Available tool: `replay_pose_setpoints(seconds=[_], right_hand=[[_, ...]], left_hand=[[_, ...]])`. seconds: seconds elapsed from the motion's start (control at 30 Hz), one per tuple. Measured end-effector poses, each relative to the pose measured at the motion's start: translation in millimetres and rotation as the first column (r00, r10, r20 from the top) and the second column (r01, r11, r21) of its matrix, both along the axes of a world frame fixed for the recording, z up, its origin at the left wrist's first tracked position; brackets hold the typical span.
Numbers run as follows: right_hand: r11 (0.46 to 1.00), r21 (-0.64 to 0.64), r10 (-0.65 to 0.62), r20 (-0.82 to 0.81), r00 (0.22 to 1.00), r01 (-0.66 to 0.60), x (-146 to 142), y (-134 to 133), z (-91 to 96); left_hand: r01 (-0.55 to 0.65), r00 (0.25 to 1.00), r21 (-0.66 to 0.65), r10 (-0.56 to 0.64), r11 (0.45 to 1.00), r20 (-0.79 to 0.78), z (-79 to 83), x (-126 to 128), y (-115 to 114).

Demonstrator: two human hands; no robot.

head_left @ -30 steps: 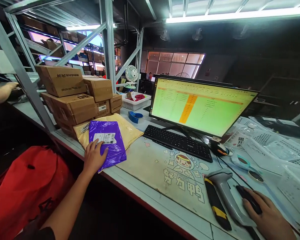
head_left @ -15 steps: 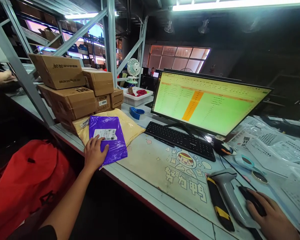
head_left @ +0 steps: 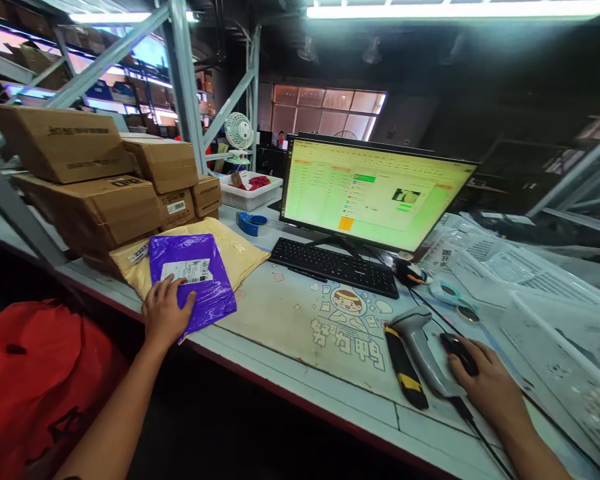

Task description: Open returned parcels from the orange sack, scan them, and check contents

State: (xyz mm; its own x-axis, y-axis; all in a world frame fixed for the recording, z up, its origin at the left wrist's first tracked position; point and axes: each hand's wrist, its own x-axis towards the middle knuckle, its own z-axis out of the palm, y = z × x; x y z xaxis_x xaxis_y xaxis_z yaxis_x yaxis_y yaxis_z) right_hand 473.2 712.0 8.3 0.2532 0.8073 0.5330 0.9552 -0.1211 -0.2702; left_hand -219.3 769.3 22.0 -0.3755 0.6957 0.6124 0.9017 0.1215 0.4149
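Note:
My left hand point(head_left: 165, 313) lies flat, fingers apart, on a purple mailer bag point(head_left: 193, 280) with a white label. The bag rests on a yellow padded envelope point(head_left: 230, 252) at the table's front left. My right hand point(head_left: 485, 383) is curled over a black computer mouse point(head_left: 457, 350) at the lower right. A grey handheld barcode scanner point(head_left: 420, 353) lies just left of that hand, beside a black and yellow utility knife point(head_left: 403, 370). Ahead stand a monitor point(head_left: 370, 193) showing a green screen and a black keyboard point(head_left: 335, 267).
Stacked cardboard boxes point(head_left: 95, 180) stand at the left by grey rack posts. A white basket point(head_left: 250, 193), a blue tape roll point(head_left: 250, 223) and a small fan point(head_left: 239, 133) sit behind. Clear plastic bags point(head_left: 530, 280) cover the right side. A red bag point(head_left: 35, 380) sits below left.
The monitor now shows a different window with a small picture instead of the orange-column sheet. The view has shifted right. Both hands stay on the purple bag and the mouse.

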Motion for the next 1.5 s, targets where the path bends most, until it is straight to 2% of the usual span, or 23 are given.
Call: replay_pose_setpoints(seconds=[0.13, 0.43, 0.9, 1.37, 1.5], right_hand=[[0.998, -0.060, -0.025, 0.038, 0.999, 0.027, -1.4, -0.1, -1.7], [0.992, -0.028, -0.116, 0.104, 0.988, 0.120, -0.8, 1.3, -7.7], [0.990, -0.050, -0.130, 0.047, 0.990, 0.133, -5.9, -1.2, -0.5], [0.979, -0.081, -0.179, 0.066, 0.982, 0.185, -12.4, -5.1, 3.8], [0.981, -0.069, -0.174, 0.079, 0.982, 0.179, -10.0, -3.6, 0.8]], left_hand=[[0.007, 1.000, -0.022, -0.007, 1.000, 0.006, 3.3, -0.3, -1.3], [0.005, 1.000, -0.085, -0.003, 0.996, 0.025, 10.4, 2.1, -3.5], [0.025, 1.000, -0.037, -0.025, 0.999, -0.004, 1.4, -4.6, 0.6], [0.054, 0.998, 0.025, -0.054, 0.998, -0.015, -7.6, -12.6, 8.4], [0.074, 0.997, 0.026, -0.075, 0.997, 0.022, -7.7, -17.3, 10.4]])
